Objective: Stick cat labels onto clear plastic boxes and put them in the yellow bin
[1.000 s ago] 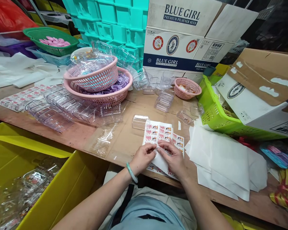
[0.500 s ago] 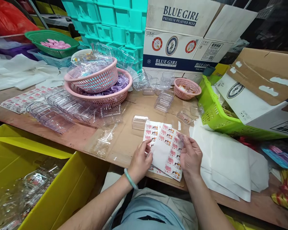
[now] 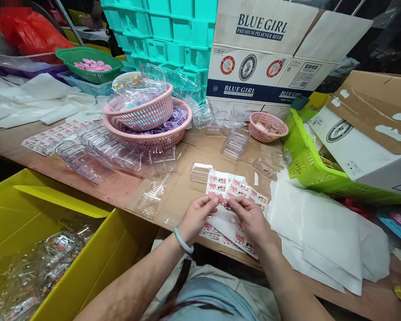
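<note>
Sticker sheets printed with cats and pink marks lie overlapping at the table's front edge. Above them my left hand, with a pale green bangle at the wrist, pinches thumb and forefinger around a small pinkish piece, perhaps a sticker. My right hand pinches at the other side of this piece, its fingertips close to the left ones. The piece is too small to make out fully. Just behind the sheets a clear plastic case rests on the cardboard.
Pink baskets with purple parts and clear cases stand at back left. Clear covers lie in front. A yellow bin is below left. White backing sheets and a lime crate are right; a small pink basket sits behind.
My right hand has moved left from the sheets' right edge, and my left hand has risen slightly; their fingertips now nearly meet over the sheets. The whole view has shifted a little.
</note>
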A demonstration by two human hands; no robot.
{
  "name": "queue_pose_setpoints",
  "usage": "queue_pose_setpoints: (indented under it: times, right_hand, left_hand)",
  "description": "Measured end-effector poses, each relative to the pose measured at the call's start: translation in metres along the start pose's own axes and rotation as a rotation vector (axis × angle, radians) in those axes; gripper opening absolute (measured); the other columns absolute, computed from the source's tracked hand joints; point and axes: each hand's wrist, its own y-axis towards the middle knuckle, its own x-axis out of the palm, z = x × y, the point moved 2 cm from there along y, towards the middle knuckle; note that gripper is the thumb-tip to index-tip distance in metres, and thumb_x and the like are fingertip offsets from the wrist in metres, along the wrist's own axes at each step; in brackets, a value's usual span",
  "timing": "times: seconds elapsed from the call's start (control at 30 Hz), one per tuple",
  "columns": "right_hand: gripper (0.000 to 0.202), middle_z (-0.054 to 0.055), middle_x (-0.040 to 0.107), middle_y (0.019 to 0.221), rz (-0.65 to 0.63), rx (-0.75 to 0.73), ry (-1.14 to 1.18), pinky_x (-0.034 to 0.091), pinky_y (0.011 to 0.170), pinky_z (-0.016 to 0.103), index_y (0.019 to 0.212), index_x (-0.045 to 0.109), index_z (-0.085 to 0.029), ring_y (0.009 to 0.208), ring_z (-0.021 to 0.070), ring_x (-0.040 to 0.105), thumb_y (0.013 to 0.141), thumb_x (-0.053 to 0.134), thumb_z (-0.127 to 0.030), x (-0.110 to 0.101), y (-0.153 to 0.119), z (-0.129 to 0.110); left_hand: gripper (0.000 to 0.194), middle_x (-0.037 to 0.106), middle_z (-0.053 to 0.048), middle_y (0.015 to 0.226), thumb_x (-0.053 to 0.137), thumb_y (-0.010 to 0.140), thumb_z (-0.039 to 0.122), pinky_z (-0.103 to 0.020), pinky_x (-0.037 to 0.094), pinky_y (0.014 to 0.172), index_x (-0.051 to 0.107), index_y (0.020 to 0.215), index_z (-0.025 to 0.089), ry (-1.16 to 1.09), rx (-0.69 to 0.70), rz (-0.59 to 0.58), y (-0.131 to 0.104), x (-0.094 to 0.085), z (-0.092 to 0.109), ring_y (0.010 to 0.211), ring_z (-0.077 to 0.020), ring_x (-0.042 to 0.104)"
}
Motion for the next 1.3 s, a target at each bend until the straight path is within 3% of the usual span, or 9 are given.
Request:
queue_pose_setpoints:
  times: [0.1, 0.17, 0.2, 0.3, 0.43, 0.6, 0.7, 0.87, 1.3]
  right_hand:
    - [0.029, 0.005, 0.070, 0.083, 0.118, -0.022, 0.063, 0.050, 0.081, 0.037, 0.082, 0.067, -0.018, 0.080, 0.0198, 0.064, 0.076, 0.068, -0.047, 0.000, 0.030, -0.002]
    - [0.029, 0.008, 0.069, 0.101, 0.158, -0.139, 0.093, 0.047, 0.089, 0.039, 0.086, 0.064, -0.018, 0.095, 0.0217, 0.063, 0.076, 0.067, -0.046, 0.008, 0.054, -0.004]
    - [0.030, 0.010, 0.066, 0.112, 0.124, -0.187, 0.092, 0.045, 0.093, 0.039, 0.088, 0.062, -0.019, 0.104, 0.0228, 0.061, 0.075, 0.068, -0.045, 0.016, 0.066, -0.003]
    - [0.039, 0.010, 0.059, 0.125, -0.049, -0.240, 0.009, 0.043, 0.097, 0.039, 0.096, 0.056, -0.022, 0.114, 0.0230, 0.055, 0.068, 0.074, -0.043, 0.042, 0.095, 0.003]
    - [0.053, 0.005, 0.062, 0.110, -0.155, -0.214, 0.025, 0.046, 0.093, 0.036, 0.107, 0.047, -0.025, 0.099, 0.0185, 0.061, 0.065, 0.076, -0.040, 0.056, 0.105, -0.001]
    - [0.025, 0.007, 0.055, 0.121, 0.035, -0.357, -0.065, 0.043, 0.095, 0.035, 0.093, 0.060, -0.023, 0.113, 0.0208, 0.053, 0.076, 0.069, -0.039, 0.026, 0.072, -0.044]
    - [0.019, 0.006, 0.063, 0.095, 0.052, -0.277, -0.079, 0.048, 0.081, 0.033, 0.081, 0.064, -0.021, 0.089, 0.0189, 0.060, 0.079, 0.067, -0.040, 0.008, 0.047, -0.058]
    - [0.024, 0.002, 0.064, 0.072, -0.146, -0.065, -0.082, 0.048, 0.066, 0.029, 0.077, 0.065, -0.019, 0.068, 0.0152, 0.058, 0.076, 0.070, -0.043, -0.002, 0.022, -0.046]
    - [0.036, 0.000, 0.062, 0.058, -0.179, 0.055, -0.276, 0.030, 0.043, 0.022, 0.077, 0.063, -0.017, 0.045, 0.0088, 0.043, 0.078, 0.065, -0.053, 0.001, 0.005, -0.040]
  left_hand:
    - [0.042, 0.061, -0.012, 0.118, 0.061, 0.081, 0.034, -0.037, 0.044, 0.091, 0.062, 0.119, 0.017, 0.376, 0.302, 0.151, 0.022, -0.024, 0.019, 0.104, -0.0235, 0.057]
    - [0.058, 0.046, -0.013, 0.138, 0.061, 0.077, 0.020, -0.042, 0.030, 0.109, 0.049, 0.133, 0.018, 0.678, 0.529, 0.219, 0.046, -0.042, 0.035, 0.129, -0.0275, 0.040]
    - [0.065, 0.040, -0.013, 0.143, 0.061, 0.073, 0.014, -0.045, 0.023, 0.112, 0.046, 0.136, 0.019, 0.806, 0.571, 0.160, 0.060, -0.049, 0.041, 0.135, -0.0288, 0.031]
    - [0.068, 0.045, -0.012, 0.137, 0.062, 0.066, 0.009, -0.045, 0.026, 0.111, 0.048, 0.133, 0.019, 0.910, 0.497, -0.074, 0.090, -0.065, 0.051, 0.132, -0.0289, 0.036]
    - [0.055, 0.056, -0.009, 0.114, 0.074, 0.067, 0.025, -0.040, 0.041, 0.100, 0.055, 0.118, 0.017, 0.501, 0.342, 0.016, 0.080, -0.067, 0.053, 0.108, -0.0227, 0.054]
    - [0.050, 0.059, -0.008, 0.107, 0.075, 0.071, 0.038, -0.036, 0.051, 0.083, 0.059, 0.115, 0.020, -0.122, -0.057, -0.012, 0.027, -0.033, 0.032, 0.092, -0.0177, 0.061]
    - [0.054, 0.063, -0.007, 0.097, 0.079, 0.067, 0.040, -0.028, 0.049, 0.078, 0.063, 0.113, 0.018, -0.191, -0.175, 0.003, 0.011, -0.012, 0.019, 0.084, -0.0136, 0.061]
    - [0.063, 0.062, -0.005, 0.084, 0.076, 0.065, 0.051, -0.023, 0.045, 0.067, 0.064, 0.116, 0.015, -0.186, -0.224, -0.029, 0.011, -0.002, 0.012, 0.075, -0.0109, 0.057]
    - [0.065, 0.054, 0.000, 0.077, 0.075, 0.063, 0.055, -0.022, 0.038, 0.059, 0.066, 0.113, 0.015, -0.125, -0.186, -0.013, 0.013, -0.002, 0.009, 0.065, -0.0075, 0.048]
